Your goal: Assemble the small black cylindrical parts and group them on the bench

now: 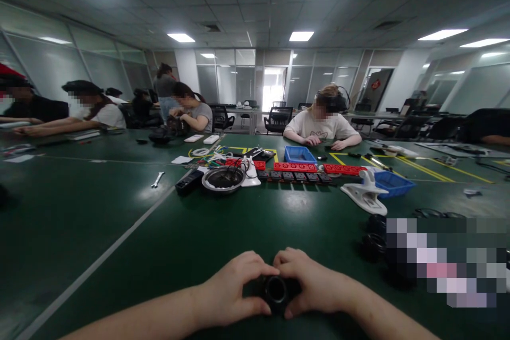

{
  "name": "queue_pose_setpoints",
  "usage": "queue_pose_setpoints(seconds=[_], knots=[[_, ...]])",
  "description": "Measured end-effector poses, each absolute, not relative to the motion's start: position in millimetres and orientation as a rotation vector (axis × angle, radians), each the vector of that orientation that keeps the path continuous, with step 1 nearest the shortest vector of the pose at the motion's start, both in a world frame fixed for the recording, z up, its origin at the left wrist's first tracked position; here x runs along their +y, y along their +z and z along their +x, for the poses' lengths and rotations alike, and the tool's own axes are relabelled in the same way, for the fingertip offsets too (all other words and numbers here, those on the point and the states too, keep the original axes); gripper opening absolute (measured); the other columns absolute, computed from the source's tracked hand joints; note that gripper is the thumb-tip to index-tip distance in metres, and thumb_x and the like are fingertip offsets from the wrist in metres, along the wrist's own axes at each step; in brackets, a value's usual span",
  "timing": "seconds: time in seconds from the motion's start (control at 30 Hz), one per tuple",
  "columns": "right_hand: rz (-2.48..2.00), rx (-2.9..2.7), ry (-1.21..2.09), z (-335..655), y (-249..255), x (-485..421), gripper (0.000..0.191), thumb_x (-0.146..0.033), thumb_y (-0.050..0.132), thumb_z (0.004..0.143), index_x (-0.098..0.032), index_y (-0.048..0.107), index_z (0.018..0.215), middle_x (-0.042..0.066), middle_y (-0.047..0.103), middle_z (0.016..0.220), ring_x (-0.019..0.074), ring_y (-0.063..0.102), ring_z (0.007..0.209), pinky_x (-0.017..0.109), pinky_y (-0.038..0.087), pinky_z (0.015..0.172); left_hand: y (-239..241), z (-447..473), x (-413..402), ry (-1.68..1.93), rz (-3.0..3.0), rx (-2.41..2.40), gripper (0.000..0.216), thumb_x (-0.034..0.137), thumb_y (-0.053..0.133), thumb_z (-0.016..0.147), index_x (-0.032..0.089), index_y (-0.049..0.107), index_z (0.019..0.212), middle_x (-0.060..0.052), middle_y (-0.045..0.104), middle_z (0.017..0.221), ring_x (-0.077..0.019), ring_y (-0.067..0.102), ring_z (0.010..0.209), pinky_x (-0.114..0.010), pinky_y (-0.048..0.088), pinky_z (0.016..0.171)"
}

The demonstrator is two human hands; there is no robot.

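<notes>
Low over the green table, a small black ring-shaped part (pixel 276 290) with a round opening faces me; its exact kind is unclear. My left hand (pixel 235 289) curves around it from the left, fingertips at its top and thumb at its lower edge. From the right, my right hand (pixel 313 284) holds the same part with bent fingers and thumb. Several similar dark round parts (pixel 374 244) lie to the right of my right hand, partly covered by a blurred patch.
Ahead stand a metal bowl (pixel 223 179) with cables, red socket strips (pixel 295 167), a white clip base (pixel 364 197) and blue trays (pixel 299 154) (pixel 392 185). A wrench (pixel 158 180) lies left. A person (pixel 322 122) sits across the table (pixel 159 255); others sit at left.
</notes>
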State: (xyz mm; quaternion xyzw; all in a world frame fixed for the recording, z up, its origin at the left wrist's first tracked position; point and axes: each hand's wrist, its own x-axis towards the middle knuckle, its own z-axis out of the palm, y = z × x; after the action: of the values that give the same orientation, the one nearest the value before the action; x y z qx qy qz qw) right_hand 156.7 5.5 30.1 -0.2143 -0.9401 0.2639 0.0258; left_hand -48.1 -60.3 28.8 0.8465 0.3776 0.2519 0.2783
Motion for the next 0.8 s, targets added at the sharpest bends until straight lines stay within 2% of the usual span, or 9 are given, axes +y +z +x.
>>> queue_pose_setpoints(seconds=[0.13,0.27,0.43,0.53,0.6,0.7,0.77,0.8], knots=[[-0.693,-2.878,0.756,154.4,21.9,1.6,0.034,-0.040,0.072,0.057,-0.020,0.060,0.080,-0.001,0.055,0.081,0.0167,0.046,0.080,0.029,0.033,0.071,29.1,-45.4,-63.5,0.687,2.304,1.054,0.040,0.040,0.063,0.072,0.023,0.052,0.106,-0.003,0.056,0.089,-0.0183,0.051,0.083,-0.029,0.041,0.073],[-0.970,-2.776,0.589,145.9,14.1,-12.5,0.043,-0.050,0.074,0.049,-0.016,0.057,0.069,0.000,0.055,0.067,0.0157,0.046,0.066,0.027,0.031,0.060,26.4,-42.5,-68.1,0.726,2.290,1.200,0.038,0.038,0.065,0.069,0.020,0.052,0.100,-0.002,0.054,0.086,-0.0185,0.050,0.080,-0.030,0.040,0.072],[-1.108,-2.716,0.370,137.1,11.7,-24.8,0.045,-0.059,0.067,0.053,-0.017,0.057,0.067,0.002,0.058,0.065,0.0190,0.049,0.066,0.032,0.030,0.064,24.4,-39.3,-72.3,0.786,2.253,1.392,0.038,0.034,0.070,0.063,0.016,0.053,0.092,-0.003,0.053,0.085,-0.0193,0.049,0.079,-0.032,0.040,0.073],[-1.107,-2.745,0.393,139.7,16.7,-21.5,0.059,-0.068,0.066,0.044,-0.017,0.057,0.072,0.003,0.059,0.069,0.0216,0.050,0.068,0.034,0.032,0.066,24.3,-39.9,-73.0,0.829,2.253,1.371,0.041,0.037,0.069,0.063,0.016,0.052,0.094,-0.004,0.054,0.089,-0.0203,0.049,0.083,-0.034,0.040,0.076],[-1.076,-2.751,0.500,144.0,22.9,-17.0,0.066,-0.067,0.067,0.040,-0.016,0.057,0.081,0.005,0.059,0.079,0.0231,0.051,0.073,0.034,0.034,0.068,24.3,-41.0,-72.5,0.870,2.263,1.336,0.053,0.042,0.070,0.062,0.017,0.049,0.103,-0.006,0.053,0.099,-0.0221,0.048,0.091,-0.036,0.038,0.082],[-0.889,-2.752,0.789,150.3,33.3,-10.3,0.071,-0.054,0.071,0.050,-0.018,0.050,0.106,0.006,0.055,0.098,0.0235,0.050,0.088,0.034,0.037,0.076,25.5,-42.4,-71.1,0.887,2.284,1.296,0.065,0.048,0.072,0.057,0.019,0.047,0.110,-0.006,0.051,0.104,-0.0234,0.046,0.096,-0.038,0.036,0.086],[-0.773,-2.763,0.922,152.7,37.9,-6.5,0.066,-0.044,0.071,0.057,-0.020,0.047,0.113,0.005,0.053,0.102,0.0219,0.049,0.092,0.033,0.036,0.080,27.6,-42.6,-70.2,0.836,2.287,1.292,0.053,0.045,0.069,0.062,0.020,0.051,0.106,-0.004,0.053,0.097,-0.0216,0.048,0.091,-0.036,0.038,0.082],[-0.751,-2.777,0.950,153.4,38.8,-4.8,0.059,-0.039,0.071,0.058,-0.020,0.049,0.110,0.004,0.054,0.099,0.0211,0.049,0.092,0.032,0.037,0.080,29.0,-42.6,-69.8,0.802,2.285,1.290,0.046,0.042,0.068,0.066,0.021,0.053,0.104,-0.003,0.054,0.093,-0.0205,0.049,0.088,-0.034,0.039,0.079]])
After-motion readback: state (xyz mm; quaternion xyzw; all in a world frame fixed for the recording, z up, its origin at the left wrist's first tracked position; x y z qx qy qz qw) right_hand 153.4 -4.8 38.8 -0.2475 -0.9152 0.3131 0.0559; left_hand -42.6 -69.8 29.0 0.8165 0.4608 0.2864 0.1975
